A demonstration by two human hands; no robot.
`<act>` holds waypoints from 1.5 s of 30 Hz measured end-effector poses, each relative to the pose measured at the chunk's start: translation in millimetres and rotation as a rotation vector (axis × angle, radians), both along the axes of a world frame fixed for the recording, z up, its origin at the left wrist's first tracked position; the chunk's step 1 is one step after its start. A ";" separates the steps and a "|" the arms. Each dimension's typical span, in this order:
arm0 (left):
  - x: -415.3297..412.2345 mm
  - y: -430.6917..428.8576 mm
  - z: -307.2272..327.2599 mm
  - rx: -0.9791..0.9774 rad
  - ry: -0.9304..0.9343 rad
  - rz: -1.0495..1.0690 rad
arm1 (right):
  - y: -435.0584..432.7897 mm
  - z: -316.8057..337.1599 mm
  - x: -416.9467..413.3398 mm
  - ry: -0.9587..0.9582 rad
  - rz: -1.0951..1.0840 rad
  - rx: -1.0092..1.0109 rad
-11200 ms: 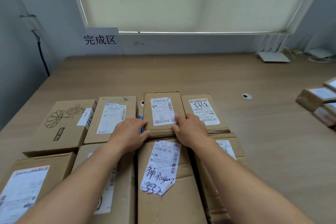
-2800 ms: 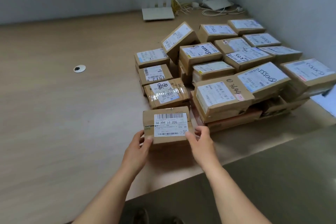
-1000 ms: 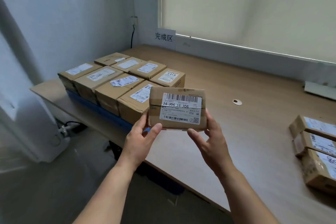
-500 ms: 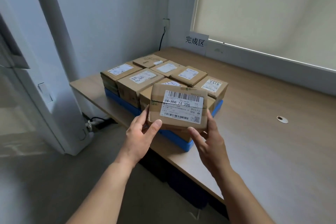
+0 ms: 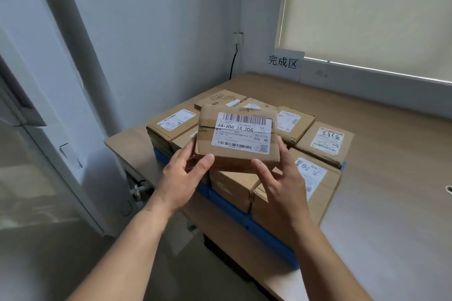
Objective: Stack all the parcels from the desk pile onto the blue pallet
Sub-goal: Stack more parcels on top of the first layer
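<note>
Held parcel: a small brown cardboard box (image 5: 237, 138), up in the air between both hands; it is clear of the stack and of the desk, and covers part of the stack in this view; its top is tipped toward the person
Its label: a white sticker (image 5: 242, 133) with barcodes and the print "J4-J06 J4-J06"; a band of clear tape crosses the box beneath it
Left hand: the left hand (image 5: 182, 178) grips the box's left end; the thumb lies across the near lower corner, the fingers curl round behind
Right hand: the right hand (image 5: 281, 186) grips the right end; the thumb reaches up to the lower edge, the fingers wrap the side and the underside
Blue pallet: the blue pallet (image 5: 269, 234) sits on the desk's left corner, close to the wall; only its near edge and a far corner show beneath the boxes
Stack on the pallet: one layer of brown parcels packed side by side, touching; a flower-printed box (image 5: 220, 99) at the back; a box with a white label (image 5: 171, 123) on the left; a box with scrawled numbers (image 5: 326, 142) on the right; a larger box with a handwritten label (image 5: 310, 178) nearest on the right
Desk: a pale wooden desk (image 5: 391, 203) running off to the right under the window
Wall: a paper sign (image 5: 283, 62) reading 完成区 stands behind the stack; a black cable (image 5: 233, 61) drops down the corner; a closed roller blind (image 5: 367, 7) covers the window
</note>
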State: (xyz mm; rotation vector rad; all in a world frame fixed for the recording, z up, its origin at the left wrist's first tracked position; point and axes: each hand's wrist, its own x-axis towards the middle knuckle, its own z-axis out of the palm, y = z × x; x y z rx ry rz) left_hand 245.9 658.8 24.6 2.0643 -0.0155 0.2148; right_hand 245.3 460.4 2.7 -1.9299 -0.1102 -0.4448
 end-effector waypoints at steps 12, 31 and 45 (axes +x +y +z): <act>154.4 0.3 4.3 0.035 0.026 -0.187 | 6.6 -0.7 125.0 0.022 -0.160 -0.025; 443.0 63.3 2.5 0.127 0.068 -0.559 | 70.7 25.5 336.9 0.186 -0.378 -0.100; 544.6 84.8 -42.1 0.119 0.187 -0.714 | 110.3 -18.5 423.0 0.484 -0.519 -0.107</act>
